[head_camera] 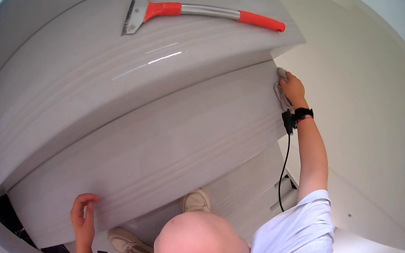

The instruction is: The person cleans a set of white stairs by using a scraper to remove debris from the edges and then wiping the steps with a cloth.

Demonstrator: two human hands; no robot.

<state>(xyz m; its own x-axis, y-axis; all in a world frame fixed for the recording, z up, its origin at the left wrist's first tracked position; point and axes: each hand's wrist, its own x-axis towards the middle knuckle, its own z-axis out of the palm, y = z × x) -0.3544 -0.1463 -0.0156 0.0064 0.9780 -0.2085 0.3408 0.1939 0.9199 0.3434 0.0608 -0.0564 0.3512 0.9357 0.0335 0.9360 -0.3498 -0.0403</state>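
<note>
My right hand (293, 88) presses a greyish cloth (282, 98) against the right end of a stair step (170, 129), beside the pale wall. A black band with a cable is on that wrist. At the lower left, my left hand (85, 209) is bent with its fingers curled and apart, over the left part of the same step; it holds nothing. On the step above lies a scraper (209, 12) with a wide metal blade at its left end and a red and metal handle, touched by neither hand.
The glossy upper step (90, 55) spans the view and drops in a riser to the step below. A pale wall (365, 113) bounds the right side. My beige shoes (196, 201) are below. Black cable (284, 172) hangs from the right wrist. Dark gaps (7, 214) show at the lower left.
</note>
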